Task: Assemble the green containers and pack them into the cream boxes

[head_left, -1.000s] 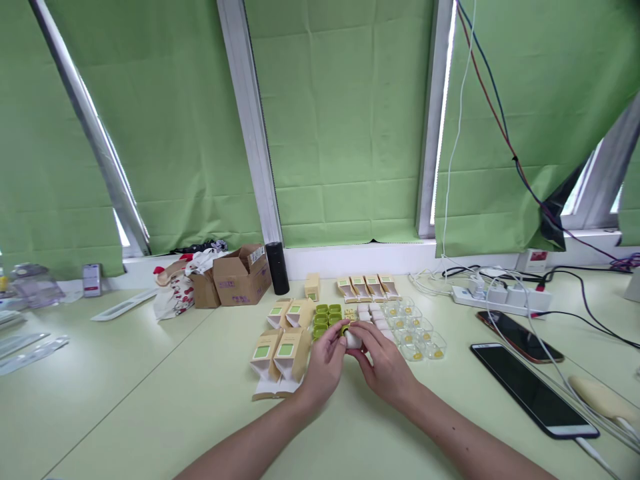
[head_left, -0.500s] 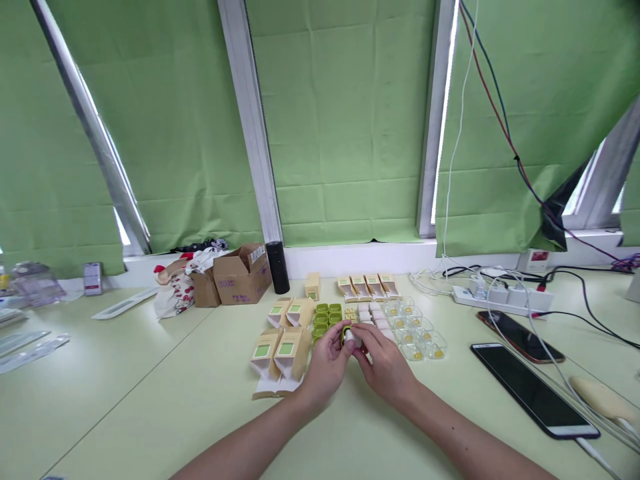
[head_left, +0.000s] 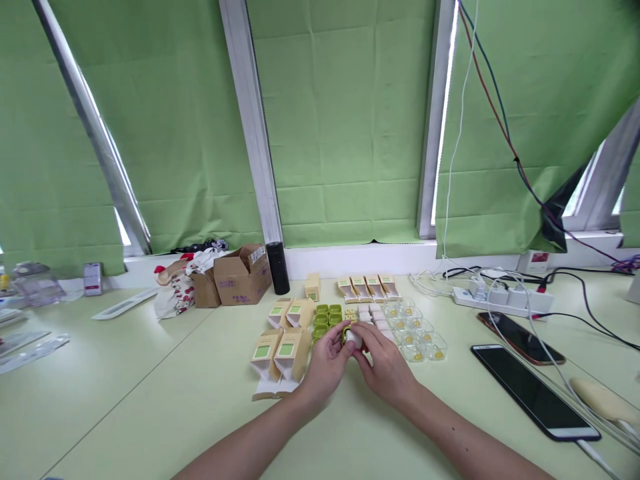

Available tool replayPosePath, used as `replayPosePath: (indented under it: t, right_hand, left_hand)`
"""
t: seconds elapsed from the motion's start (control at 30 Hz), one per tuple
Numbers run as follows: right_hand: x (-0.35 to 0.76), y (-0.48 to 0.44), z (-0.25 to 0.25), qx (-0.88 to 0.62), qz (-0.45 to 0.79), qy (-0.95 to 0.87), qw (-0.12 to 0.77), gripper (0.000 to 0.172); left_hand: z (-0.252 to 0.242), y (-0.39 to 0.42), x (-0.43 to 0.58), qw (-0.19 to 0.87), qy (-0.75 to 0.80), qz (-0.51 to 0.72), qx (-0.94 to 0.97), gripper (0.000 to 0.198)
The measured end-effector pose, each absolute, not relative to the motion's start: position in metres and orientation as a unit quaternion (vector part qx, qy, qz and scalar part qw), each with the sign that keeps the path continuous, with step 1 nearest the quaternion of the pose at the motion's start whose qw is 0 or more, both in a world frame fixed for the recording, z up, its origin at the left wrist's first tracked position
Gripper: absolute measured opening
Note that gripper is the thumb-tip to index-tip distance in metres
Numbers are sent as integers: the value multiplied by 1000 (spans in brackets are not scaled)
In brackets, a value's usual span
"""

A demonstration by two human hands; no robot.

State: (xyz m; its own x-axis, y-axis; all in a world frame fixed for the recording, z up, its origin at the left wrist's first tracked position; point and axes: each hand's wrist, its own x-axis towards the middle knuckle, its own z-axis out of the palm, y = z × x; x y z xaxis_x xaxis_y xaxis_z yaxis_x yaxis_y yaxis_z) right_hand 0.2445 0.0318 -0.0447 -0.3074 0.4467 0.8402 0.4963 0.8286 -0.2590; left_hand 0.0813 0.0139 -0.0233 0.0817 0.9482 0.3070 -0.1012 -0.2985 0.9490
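Note:
Over the middle of the table, my left hand (head_left: 325,365) is closed around a small olive-green cup (head_left: 345,332), its mouth turned toward my right hand. Fingers of my right hand (head_left: 384,361) pinch a small white block (head_left: 355,339) at that mouth; how far in it sits is hidden. Just beyond my left hand stand rows of green cups (head_left: 321,319). Small yellowish pieces (head_left: 351,313) and rows of white blocks (head_left: 382,324) lie behind the fingers. Clear plastic cups (head_left: 413,335) with yellow centres spread right of them.
Open tan cartons (head_left: 292,353) stand left of my hands, with more cartons (head_left: 369,288) at the back. A cardboard box (head_left: 243,279) and a black cylinder (head_left: 278,269) are back left. Two phones (head_left: 533,387), a power strip (head_left: 505,297) and cables occupy the right.
Almost nothing differs. Both hands hold the cup and white block in the same place, with only a very slight shift of the fingers.

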Motion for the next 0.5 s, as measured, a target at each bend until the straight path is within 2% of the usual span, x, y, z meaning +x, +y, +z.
replayPosePath:
  t: [0.2, 0.5]
  right_hand:
    - [247, 31, -42, -286, 23, -816, 502, 51]
    - [247, 32, -42, -329, 43, -786, 521, 35]
  left_hand:
    - [-28, 18, 78, 501, 361, 565, 547, 79]
    - [-27, 18, 79, 523, 352, 556, 541, 85]
